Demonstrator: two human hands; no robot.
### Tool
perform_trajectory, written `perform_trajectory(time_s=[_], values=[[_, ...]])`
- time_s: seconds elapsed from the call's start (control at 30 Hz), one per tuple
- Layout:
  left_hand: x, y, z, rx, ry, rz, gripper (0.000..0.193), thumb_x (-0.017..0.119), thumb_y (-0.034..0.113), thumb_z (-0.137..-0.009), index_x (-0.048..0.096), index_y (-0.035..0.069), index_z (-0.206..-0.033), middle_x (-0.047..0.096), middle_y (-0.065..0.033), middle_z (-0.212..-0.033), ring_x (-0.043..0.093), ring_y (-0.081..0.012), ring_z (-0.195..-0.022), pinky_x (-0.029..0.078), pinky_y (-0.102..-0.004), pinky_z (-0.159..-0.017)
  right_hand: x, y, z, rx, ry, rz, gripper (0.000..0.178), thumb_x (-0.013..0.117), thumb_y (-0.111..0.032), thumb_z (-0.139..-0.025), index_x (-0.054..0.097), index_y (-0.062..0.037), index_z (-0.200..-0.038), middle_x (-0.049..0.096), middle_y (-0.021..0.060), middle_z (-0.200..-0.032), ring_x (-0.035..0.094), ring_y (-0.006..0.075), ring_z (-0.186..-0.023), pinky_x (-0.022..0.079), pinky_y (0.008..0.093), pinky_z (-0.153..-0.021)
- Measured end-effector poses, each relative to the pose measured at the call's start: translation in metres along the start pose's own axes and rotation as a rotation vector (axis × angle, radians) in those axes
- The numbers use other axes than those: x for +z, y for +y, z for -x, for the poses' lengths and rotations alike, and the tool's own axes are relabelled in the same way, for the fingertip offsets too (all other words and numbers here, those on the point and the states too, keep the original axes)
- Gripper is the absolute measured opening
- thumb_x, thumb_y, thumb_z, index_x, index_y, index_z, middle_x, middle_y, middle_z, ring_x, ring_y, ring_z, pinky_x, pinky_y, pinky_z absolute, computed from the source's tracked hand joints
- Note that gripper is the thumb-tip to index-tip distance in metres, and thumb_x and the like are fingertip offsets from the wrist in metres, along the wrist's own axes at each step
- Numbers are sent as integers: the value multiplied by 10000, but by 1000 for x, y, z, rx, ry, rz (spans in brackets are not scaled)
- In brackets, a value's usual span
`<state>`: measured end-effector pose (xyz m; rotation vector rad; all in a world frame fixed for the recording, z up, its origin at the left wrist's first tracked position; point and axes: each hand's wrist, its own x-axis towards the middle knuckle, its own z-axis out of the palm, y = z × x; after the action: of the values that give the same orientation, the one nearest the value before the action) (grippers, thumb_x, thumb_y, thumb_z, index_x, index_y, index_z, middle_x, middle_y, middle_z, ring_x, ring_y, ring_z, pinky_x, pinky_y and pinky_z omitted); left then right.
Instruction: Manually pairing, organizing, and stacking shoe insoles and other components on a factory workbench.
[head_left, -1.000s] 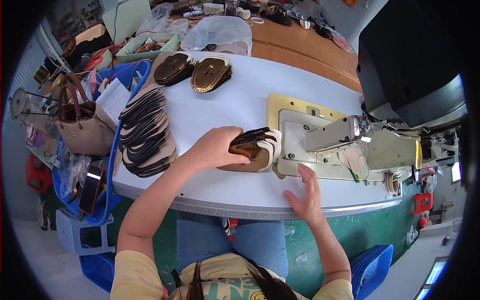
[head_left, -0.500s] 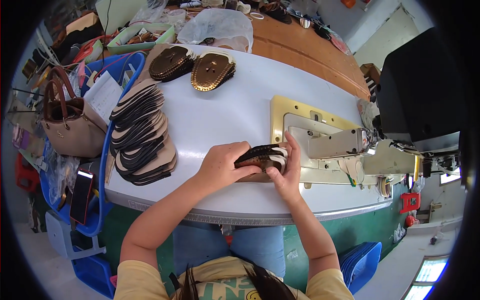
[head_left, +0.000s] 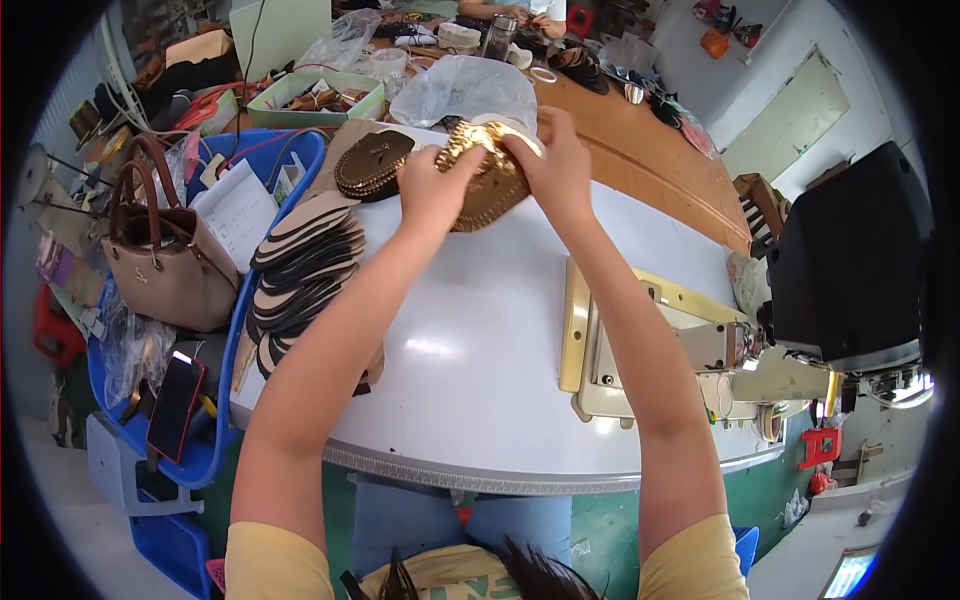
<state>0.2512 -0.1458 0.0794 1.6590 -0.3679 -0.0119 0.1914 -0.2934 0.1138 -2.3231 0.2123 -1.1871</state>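
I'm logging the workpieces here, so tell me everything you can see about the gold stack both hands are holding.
The gold stack is a pile of flat, sole-shaped pieces with a shiny, metallic gold, textured face and what looks like a stitched rim. It sits at the far side of the white table, right of a similar dark brown stack. The left hand takes its left edge and the right hand its upper right; whether it is lifted off the table cannot be told.

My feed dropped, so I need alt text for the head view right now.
Both hands, left hand and right hand, grip a stack of gold shoe pieces at the far side of a white worktable. A dark brown stack lies to its left, fanned dark insoles nearer left, a sewing machine at right.
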Motion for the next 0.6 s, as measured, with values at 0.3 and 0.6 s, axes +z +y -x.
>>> perform_trajectory(time_s=[0.3, 0.6], values=[[22, -59, -27, -328, 26, -270, 812, 734, 529, -711, 430, -7, -1239, 486, -231, -1256, 495, -405, -1154, 427, -452, -963, 79, 74, -4, 557, -531, -279, 746, 594, -616, -820, 609, 61, -1131, 661, 237, -1063, 631, 325, -1022, 477, 378, -879], [12, -54, -8, -346, -280, -49, 1064, 832, 502, -619, 308, -84, -1336, 491, -284, -1283, 547, -339, -1160, 476, -354, -931, 43, 54, 53, 613, -378, -363, 650, 576, -544, -879, 603, 42, -1157, 653, 212, -1073, 622, 259, -990, 463, 337, -888]])
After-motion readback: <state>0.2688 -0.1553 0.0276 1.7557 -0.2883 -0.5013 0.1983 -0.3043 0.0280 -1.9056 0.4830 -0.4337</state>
